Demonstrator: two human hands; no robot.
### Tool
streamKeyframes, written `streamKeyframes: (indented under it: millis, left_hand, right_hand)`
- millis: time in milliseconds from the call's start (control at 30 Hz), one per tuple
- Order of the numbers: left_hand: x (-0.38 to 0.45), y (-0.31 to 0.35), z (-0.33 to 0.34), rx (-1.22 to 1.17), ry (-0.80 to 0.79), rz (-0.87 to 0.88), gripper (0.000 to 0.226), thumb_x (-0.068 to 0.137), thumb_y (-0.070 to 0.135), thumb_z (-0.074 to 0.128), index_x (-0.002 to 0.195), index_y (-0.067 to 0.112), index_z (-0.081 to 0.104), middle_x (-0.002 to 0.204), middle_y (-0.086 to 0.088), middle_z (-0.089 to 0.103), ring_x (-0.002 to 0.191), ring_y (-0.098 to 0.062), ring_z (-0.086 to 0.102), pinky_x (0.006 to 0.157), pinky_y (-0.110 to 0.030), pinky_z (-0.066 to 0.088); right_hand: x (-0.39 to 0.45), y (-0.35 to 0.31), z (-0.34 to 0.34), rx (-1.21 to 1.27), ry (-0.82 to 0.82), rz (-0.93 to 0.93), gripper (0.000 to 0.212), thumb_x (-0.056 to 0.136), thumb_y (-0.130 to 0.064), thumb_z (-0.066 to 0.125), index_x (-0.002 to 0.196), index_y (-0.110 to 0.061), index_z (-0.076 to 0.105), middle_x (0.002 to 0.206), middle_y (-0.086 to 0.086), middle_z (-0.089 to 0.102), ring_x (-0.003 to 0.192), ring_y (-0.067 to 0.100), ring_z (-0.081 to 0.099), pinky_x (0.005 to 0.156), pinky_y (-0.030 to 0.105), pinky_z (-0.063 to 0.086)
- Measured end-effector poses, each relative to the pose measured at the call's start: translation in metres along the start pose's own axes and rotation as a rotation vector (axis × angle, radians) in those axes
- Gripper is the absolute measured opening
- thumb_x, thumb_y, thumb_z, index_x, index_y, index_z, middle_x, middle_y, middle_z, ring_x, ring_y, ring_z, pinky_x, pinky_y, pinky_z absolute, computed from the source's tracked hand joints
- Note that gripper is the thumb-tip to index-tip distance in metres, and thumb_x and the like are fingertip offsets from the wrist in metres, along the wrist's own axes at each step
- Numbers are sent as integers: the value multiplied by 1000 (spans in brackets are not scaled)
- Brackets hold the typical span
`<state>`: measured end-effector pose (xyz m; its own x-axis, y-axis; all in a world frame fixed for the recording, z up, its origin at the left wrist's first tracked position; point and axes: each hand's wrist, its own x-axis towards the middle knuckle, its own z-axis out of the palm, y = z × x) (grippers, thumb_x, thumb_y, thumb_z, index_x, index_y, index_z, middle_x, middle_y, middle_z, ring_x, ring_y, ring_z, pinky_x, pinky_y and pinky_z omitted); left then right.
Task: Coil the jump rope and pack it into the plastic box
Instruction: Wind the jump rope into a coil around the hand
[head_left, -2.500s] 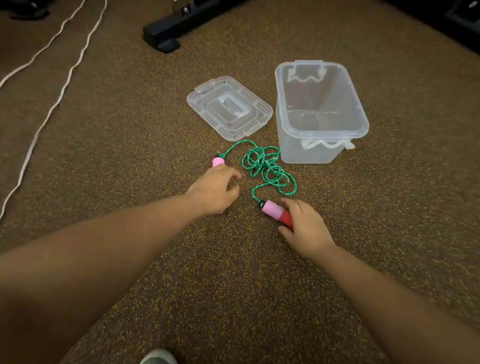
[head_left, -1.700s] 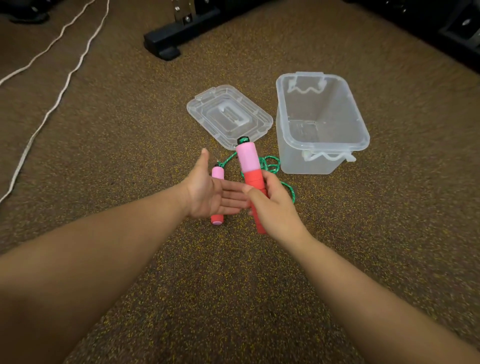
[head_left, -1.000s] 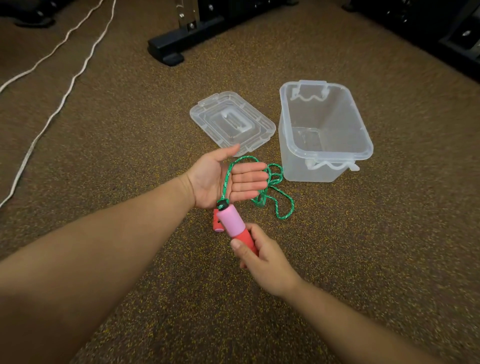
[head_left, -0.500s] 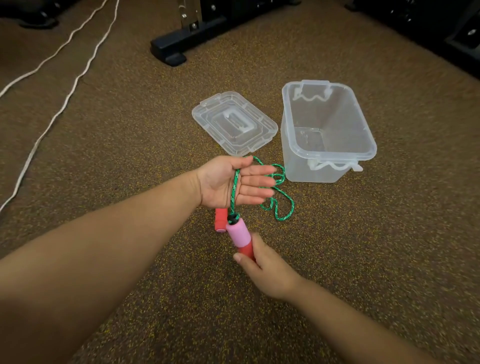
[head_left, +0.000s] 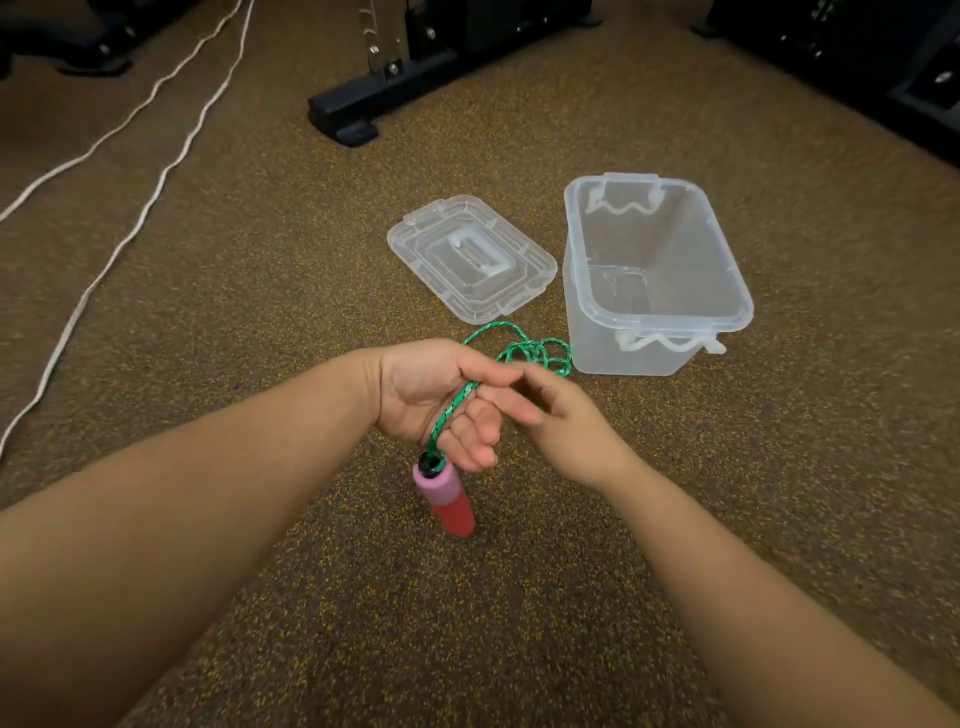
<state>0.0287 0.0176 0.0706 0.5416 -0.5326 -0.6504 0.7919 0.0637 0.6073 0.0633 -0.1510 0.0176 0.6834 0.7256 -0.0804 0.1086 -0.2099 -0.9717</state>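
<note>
Head view: the left hand (head_left: 436, 400) is palm-up with its fingers curled and thumb pressed down over the green rope (head_left: 451, 410), which crosses the palm and drops to a pink-and-red handle (head_left: 445, 496) dangling just below the fingers. Half a second ago that handle was gripped by the right hand (head_left: 563, 421) below the left palm; now the right hand has let it go and has moved up beside the left fingertips, fingers loosely spread and blurred, and whether it pinches the rope there cannot be told. The left hand, flat and open a moment ago, has closed on the rope. This looks like the start of coiling: the left hand anchors one end while the right reaches for slack to wrap. The other handle, seen earlier near the left hand, is hidden now. The rest of the rope lies in a loose tangle (head_left: 530, 351) on the floor (head_left: 260, 312), touching or just beside the near wall of the plastic box (head_left: 727, 270), which stands open and empty with its lid (head_left: 470, 257) lying flat to its left. Nothing is packed yet.
</note>
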Motion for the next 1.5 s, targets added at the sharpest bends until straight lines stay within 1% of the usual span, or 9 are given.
streamKeyframes:
  millis: [67,200,433,567,833,967,1133,1300,1500]
  left_hand:
    - [-6,3,-1,-74,-2,47,33,71,36,57,73,11,78,53,-6,70,55,-21,72,53,-32,60]
    - [-9,8,-13,-323,99,220,48,91,35,39,78,10,78,63,-7,74,61,-19,73,57,-30,60]
    - [7,10,-14,-483,278,418,57,99,31,26,95,0,74,94,-16,75,86,-27,73,76,-37,58]
    - [13,14,-13,-436,367,435,56,100,36,22,108,0,65,103,-18,72,95,-28,71,86,-39,54]
    - [11,8,2,108,504,205,55,100,41,26,86,4,65,68,-12,67,61,-22,63,58,-29,51]
    - [6,4,4,278,340,21,69,100,41,15,76,4,69,63,-16,70,58,-27,69,55,-27,54]
    - [-7,8,0,153,38,-71,90,87,67,10,79,4,73,59,-13,70,51,-21,68,51,-22,54]
    - [-17,11,9,167,-52,61,37,82,39,49,69,15,73,37,3,54,28,-7,47,38,-15,40]
    - [-13,16,4,-203,-66,208,36,88,38,42,61,19,56,31,8,37,23,0,32,28,-13,26]
  right_hand:
    - [-7,7,12,39,-33,36,23,92,1,45,108,-1,61,97,21,67,80,22,60,80,42,48]
    - [-25,23,28,-170,58,68,25,100,-24,41,98,-13,64,58,-11,49,47,-1,47,50,19,34]
    - [-35,2,37,-572,26,-107,28,100,-35,34,98,-22,58,93,-3,68,87,19,61,74,37,45]
    - [-37,-9,39,-579,54,-246,34,98,-40,33,88,-20,59,83,-2,68,78,19,62,69,39,46]
    - [-16,-43,12,-255,65,-317,31,96,-34,44,66,-29,54,75,-4,67,82,-2,61,76,23,49]
    - [-9,-58,-10,-92,116,-158,32,98,-28,45,67,-23,51,56,-12,47,56,4,43,56,19,37]
    - [0,-41,-28,-103,184,-7,35,97,-41,42,74,-18,55,65,-2,46,62,12,42,64,31,37]
    - [0,-28,-16,-8,253,78,33,96,-45,45,74,-24,59,58,-5,40,58,16,38,59,33,33]
    - [-9,-4,16,80,255,120,35,100,-37,40,76,-22,60,51,-11,36,47,7,31,49,27,25]
